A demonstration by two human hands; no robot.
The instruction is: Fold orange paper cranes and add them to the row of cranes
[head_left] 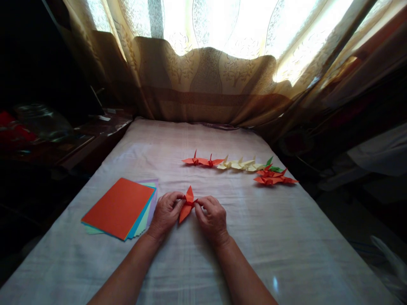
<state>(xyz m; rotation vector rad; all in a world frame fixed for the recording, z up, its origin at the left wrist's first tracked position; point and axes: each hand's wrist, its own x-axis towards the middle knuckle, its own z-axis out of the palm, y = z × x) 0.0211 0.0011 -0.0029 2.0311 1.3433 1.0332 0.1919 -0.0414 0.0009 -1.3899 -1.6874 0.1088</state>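
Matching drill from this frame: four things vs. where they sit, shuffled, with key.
Things:
1. half-folded orange paper figure
2. stack of coloured paper sheets, orange on top
3. pale yellow folded paper figures
4. patterned beige curtain

Places:
A. far end of the cloth-covered table
B. middle of the row of finished figures
C. pinched between left hand and right hand
D. flat, left of the hands

Pairs: 1-C, 2-D, 3-B, 4-A

A stack of coloured paper (119, 207) lies left on the cloth-covered table (286, 245), finished paper cranes (241, 166) beyond.
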